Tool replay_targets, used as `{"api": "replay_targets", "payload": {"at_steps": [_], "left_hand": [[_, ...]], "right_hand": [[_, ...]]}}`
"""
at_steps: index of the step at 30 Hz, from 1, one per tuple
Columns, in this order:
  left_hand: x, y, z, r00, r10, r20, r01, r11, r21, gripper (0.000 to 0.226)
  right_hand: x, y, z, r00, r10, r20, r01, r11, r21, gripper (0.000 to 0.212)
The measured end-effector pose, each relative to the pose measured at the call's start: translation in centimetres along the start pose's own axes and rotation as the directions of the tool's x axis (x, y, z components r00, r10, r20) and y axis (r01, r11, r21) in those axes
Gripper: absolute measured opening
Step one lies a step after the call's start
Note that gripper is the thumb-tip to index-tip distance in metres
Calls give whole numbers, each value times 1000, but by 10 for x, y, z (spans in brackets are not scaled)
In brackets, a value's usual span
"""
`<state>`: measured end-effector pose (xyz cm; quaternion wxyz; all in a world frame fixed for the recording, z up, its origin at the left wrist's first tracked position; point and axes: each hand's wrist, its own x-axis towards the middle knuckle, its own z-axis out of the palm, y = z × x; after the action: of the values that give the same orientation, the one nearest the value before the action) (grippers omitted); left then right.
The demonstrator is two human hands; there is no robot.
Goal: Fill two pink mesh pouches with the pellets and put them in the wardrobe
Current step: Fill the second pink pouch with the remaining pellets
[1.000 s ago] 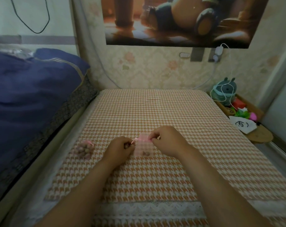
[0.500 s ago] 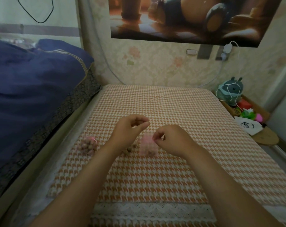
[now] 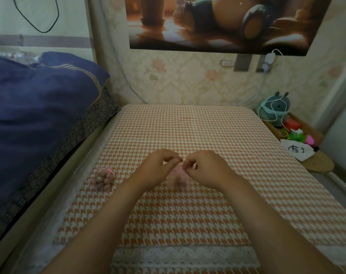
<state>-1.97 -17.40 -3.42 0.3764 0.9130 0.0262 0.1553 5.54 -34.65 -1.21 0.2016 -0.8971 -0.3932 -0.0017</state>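
A cloth-covered worktop [image 3: 188,131] in orange-and-white check runs from a lace hem [image 3: 184,254] at the near edge to the papered wall [image 3: 188,82] at the far edge. Its left edge lies along a bed piled with a blue quilt [image 3: 39,107], and its right edge borders a low shelf holding a plush toy [image 3: 275,107] and small clutter. Bare cloth stretches beyond the hands to the wall and out to the right.

Near the middle, the right hand [image 3: 205,169] pinches the top edge of a pink pouch [image 3: 177,176] that lies on the cloth between the two hands, blurred, with a few dark pellets [image 3: 178,182] showing through its lower part. The left hand [image 3: 160,169] sits just beside it, thumb and forefinger drawn together above the pouch's mouth; whether they hold anything cannot be told. A second pouch, the filled pouch [image 3: 104,177], rests on the cloth well to the left, near the worktop's left edge and apart from both hands.
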Motion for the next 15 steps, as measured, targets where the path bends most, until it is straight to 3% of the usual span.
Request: {"api": "replay_targets", "payload": {"at_steps": [7, 11, 15], "left_hand": [[-5, 4, -10, 983, -185, -23, 185, 983, 20, 27], [-14, 2, -25, 961, -256, -109, 253, 967, -38, 27], [-27, -7, -45, 934, -291, -208, 297, 955, -6, 37]], "right_hand": [[2, -6, -3, 1000, -16, -1, 16, 986, 166, 10], [8, -9, 5, 998, 44, -34, -29, 936, 350, 28], [14, -18, 18, 998, 59, 19, -62, 952, 300, 35]]}}
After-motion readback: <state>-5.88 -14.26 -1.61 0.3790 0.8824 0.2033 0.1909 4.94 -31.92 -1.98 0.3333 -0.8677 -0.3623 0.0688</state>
